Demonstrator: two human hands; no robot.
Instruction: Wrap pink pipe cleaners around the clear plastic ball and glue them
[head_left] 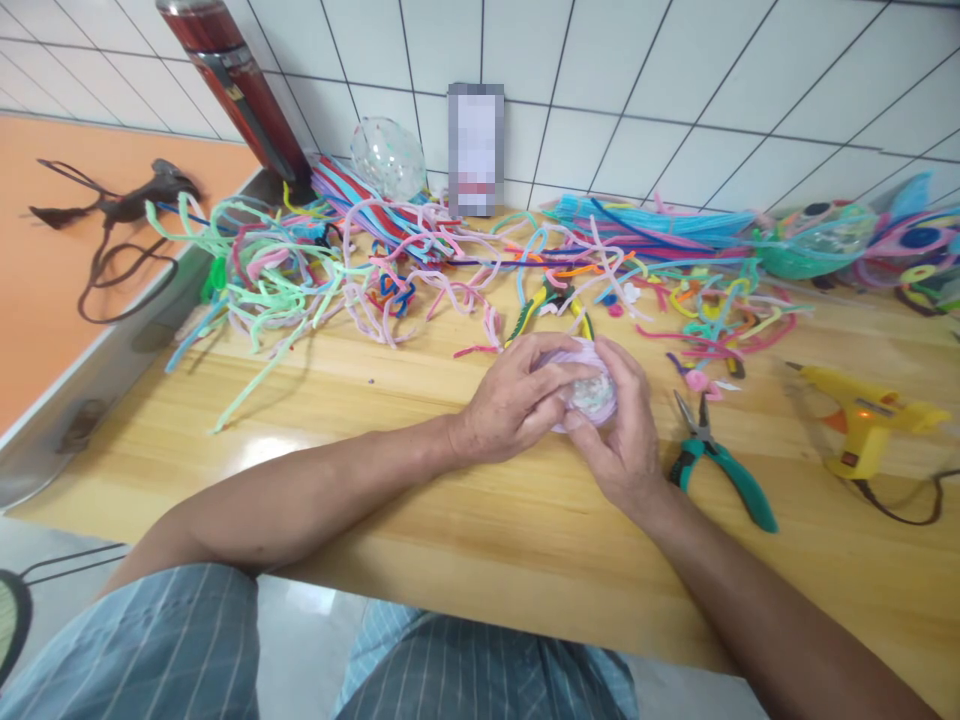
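Note:
Between my two hands, over the front middle of the table, is a clear ball wrapped in pale purple pipe cleaner (594,393). A see-through patch with specks shows on its near side. My left hand (517,395) grips it from the left, with its fingers laid across the top. From the right, my right hand (624,425) closes round it, thumb against the lower edge. The ball's underside is hidden by the hands. Just right of my right hand lie teal-handled needle-nose pliers (724,465) with their jaws parted.
A yellow glue gun (862,415) with a lit orange light lies at right. Tangled pipe cleaners (277,270) spread along the back, around yellow-green cutters (551,300). A phone (476,150), a clear ball (388,158) and a dark red flask (240,95) stand near the tiled wall.

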